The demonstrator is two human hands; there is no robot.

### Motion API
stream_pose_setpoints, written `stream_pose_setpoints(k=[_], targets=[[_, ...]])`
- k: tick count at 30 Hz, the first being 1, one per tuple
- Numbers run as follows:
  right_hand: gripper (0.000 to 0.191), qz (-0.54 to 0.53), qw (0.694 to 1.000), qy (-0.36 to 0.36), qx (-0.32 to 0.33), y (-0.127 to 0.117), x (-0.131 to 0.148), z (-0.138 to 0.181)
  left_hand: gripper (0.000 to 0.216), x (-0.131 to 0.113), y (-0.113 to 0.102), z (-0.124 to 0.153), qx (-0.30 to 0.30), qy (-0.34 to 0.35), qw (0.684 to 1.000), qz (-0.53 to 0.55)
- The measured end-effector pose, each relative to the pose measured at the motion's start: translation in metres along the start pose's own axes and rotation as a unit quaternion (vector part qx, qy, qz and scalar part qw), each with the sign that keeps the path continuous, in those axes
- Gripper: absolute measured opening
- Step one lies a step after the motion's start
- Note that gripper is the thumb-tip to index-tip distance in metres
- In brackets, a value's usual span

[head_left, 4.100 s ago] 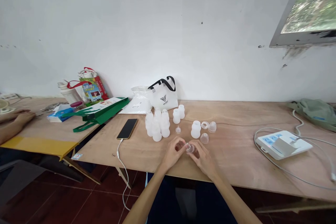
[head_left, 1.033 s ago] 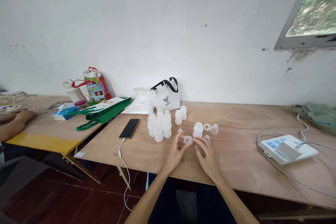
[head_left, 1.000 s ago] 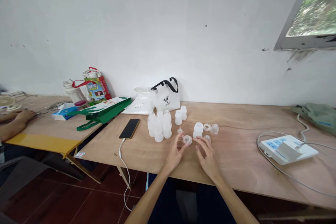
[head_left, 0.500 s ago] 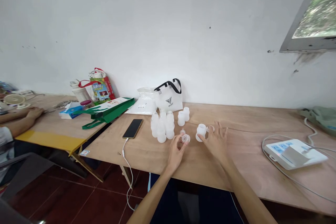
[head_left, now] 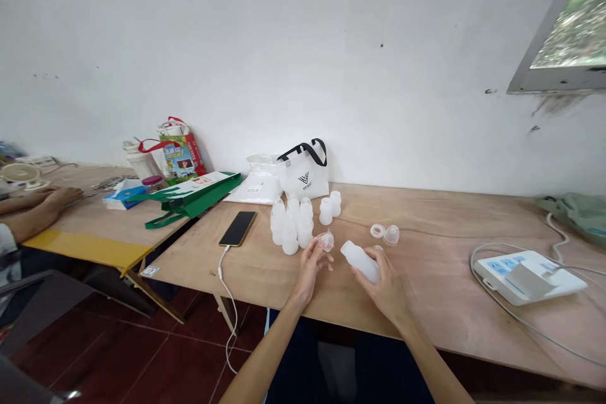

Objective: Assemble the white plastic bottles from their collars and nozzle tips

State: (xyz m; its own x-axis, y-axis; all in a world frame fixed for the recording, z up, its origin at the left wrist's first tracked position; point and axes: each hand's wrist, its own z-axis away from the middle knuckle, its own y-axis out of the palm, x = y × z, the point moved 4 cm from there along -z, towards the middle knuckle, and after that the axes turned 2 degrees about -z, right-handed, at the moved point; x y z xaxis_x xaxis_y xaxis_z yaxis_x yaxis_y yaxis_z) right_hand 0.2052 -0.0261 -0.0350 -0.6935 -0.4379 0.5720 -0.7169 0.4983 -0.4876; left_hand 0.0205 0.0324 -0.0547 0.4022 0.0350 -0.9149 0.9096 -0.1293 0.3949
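Note:
My right hand [head_left: 388,287] grips a small white plastic bottle [head_left: 360,260], tilted with its neck toward the left, just above the wooden table [head_left: 426,278]. My left hand [head_left: 310,265] pinches a small clear nipple-and-ring piece [head_left: 326,240] close to the bottle's mouth. Behind my left hand stands a cluster of several white capped bottles [head_left: 291,227], with two more bottles [head_left: 330,207] further back. A white ring [head_left: 377,230] and a clear dome cap [head_left: 391,235] lie on the table beyond my right hand.
A phone [head_left: 237,228] on a white cable lies to the left. A white tote bag [head_left: 305,173] and a plastic packet stand at the wall. A power strip [head_left: 525,268] with cords lies at right. Another person's arm [head_left: 33,211] rests on the neighbouring table by a green bag [head_left: 189,192].
My right hand reached to the standing white bottle, picked it up and brought it back tilted toward my left hand. My left hand kept the clear piece and moved slightly left.

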Motion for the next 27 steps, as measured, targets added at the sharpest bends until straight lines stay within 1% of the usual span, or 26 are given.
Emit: stream_pose_setpoints(k=[2, 5, 9, 11, 14, 16, 19, 21, 22, 24, 27], targets=[[0.029, -0.002, 1.0, -0.018, 0.002, 0.004, -0.003, 0.003, 0.054, -0.001, 0.004, 0.002, 0.03, -0.004, 0.999, -0.02], [0.027, 0.029, 0.998, -0.055, 0.009, 0.008, -0.006, 0.006, 0.049, -0.002, 0.009, 0.005, 0.07, 0.002, 0.995, -0.067], [0.027, 0.084, 0.99, -0.112, -0.004, 0.008, -0.008, 0.013, 0.045, -0.003, 0.01, 0.006, 0.085, 0.004, 0.993, -0.085], [0.028, 0.092, 0.988, -0.126, -0.01, 0.008, -0.007, 0.015, 0.044, -0.003, 0.009, 0.005, 0.088, -0.004, 0.993, -0.084], [0.028, 0.056, 0.993, -0.103, 0.005, 0.008, -0.004, 0.014, 0.046, -0.004, 0.008, 0.005, 0.09, 0.001, 0.992, -0.085], [0.029, 0.005, 0.997, -0.062, 0.039, 0.008, -0.001, 0.012, 0.048, -0.005, 0.007, 0.005, 0.091, 0.017, 0.991, -0.094], [0.028, -0.061, 0.993, 0.002, 0.099, 0.006, 0.002, 0.011, 0.048, -0.006, 0.008, 0.006, 0.096, 0.032, 0.989, -0.104], [0.027, -0.079, 0.988, 0.023, 0.128, 0.006, 0.003, 0.01, 0.047, -0.006, 0.009, 0.006, 0.096, 0.035, 0.989, -0.107], [0.027, -0.078, 0.988, 0.024, 0.131, 0.007, 0.004, 0.01, 0.047, -0.006, 0.009, 0.006, 0.091, 0.035, 0.989, -0.108], [0.029, -0.052, 0.993, 0.008, 0.105, 0.006, 0.004, 0.01, 0.045, -0.006, 0.009, 0.006, 0.079, 0.035, 0.989, -0.116], [0.032, 0.024, 0.998, -0.045, 0.032, 0.005, 0.005, 0.01, 0.043, -0.007, 0.008, 0.006, 0.058, 0.037, 0.989, -0.128]])
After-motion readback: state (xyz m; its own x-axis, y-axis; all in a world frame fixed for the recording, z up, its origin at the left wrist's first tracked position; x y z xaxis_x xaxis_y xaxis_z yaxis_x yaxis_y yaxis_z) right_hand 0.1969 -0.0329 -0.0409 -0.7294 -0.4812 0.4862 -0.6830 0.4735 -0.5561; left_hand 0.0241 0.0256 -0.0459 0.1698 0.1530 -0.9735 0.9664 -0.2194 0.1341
